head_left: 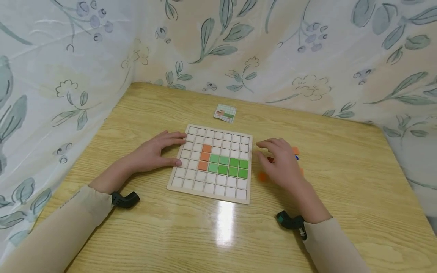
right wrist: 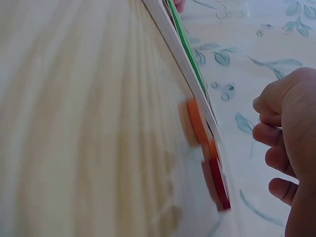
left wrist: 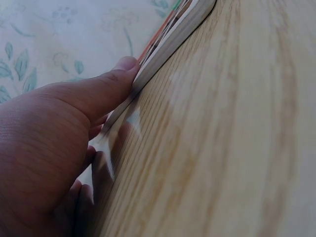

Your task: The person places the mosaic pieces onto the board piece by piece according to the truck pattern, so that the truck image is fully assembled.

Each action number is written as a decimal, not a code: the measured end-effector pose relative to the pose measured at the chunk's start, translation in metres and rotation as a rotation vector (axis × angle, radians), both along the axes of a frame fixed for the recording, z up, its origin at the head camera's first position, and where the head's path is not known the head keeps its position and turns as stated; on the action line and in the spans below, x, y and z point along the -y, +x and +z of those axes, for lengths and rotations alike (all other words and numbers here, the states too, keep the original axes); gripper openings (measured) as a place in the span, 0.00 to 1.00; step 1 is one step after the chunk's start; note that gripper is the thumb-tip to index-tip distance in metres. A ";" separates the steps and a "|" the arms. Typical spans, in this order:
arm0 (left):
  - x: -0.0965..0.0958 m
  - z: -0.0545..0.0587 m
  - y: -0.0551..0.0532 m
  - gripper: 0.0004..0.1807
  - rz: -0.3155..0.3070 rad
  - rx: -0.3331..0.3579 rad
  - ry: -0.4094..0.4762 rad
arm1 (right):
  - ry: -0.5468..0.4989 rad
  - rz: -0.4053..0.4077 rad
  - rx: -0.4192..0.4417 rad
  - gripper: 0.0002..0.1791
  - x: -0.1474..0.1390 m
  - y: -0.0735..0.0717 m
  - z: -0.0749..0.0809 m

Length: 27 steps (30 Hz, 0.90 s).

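A square wooden grid board [head_left: 173,188] lies on the table, its cells mostly white. Orange tiles [head_left: 205,156] form a short column on it, with two rows of green tiles [head_left: 233,170] joined to their right. My left hand [head_left: 151,152] rests against the board's left side, thumb on the rim and fingers spread along the edge. To the right of the board, my right hand [head_left: 281,165] hovers over loose tiles, thumb and index finger apart with nothing between them. An orange piece [right wrist: 196,121] and a dark red piece [right wrist: 220,185] lie below it; others are partly hidden by the hand.
A small printed card [head_left: 225,113] with a grid picture lies behind the board. A blue piece [head_left: 296,157] and another orange piece [head_left: 296,151] show past the right hand. Patterned cloth [head_left: 256,57] hangs along the table's back and left sides.
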<state>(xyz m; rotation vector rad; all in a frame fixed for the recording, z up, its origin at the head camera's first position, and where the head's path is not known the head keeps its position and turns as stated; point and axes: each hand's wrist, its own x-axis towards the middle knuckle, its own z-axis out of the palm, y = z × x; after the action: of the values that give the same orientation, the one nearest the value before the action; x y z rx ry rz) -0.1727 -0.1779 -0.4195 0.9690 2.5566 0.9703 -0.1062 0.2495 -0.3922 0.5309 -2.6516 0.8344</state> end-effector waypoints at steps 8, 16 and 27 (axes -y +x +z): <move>0.000 -0.003 0.001 0.44 0.005 -0.001 0.004 | 0.025 -0.058 0.040 0.13 -0.030 0.017 -0.004; 0.000 -0.003 0.000 0.44 -0.002 -0.017 0.005 | 0.069 -0.065 -0.009 0.11 -0.051 0.024 -0.020; 0.000 -0.005 0.000 0.43 -0.001 -0.034 0.013 | 0.133 -0.057 -0.036 0.05 -0.044 0.016 -0.029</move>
<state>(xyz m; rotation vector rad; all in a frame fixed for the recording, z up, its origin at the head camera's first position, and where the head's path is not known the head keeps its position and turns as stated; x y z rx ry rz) -0.1723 -0.1784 -0.4247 0.9987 2.5802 0.9801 -0.0901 0.2935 -0.4212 0.4952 -2.6889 0.6289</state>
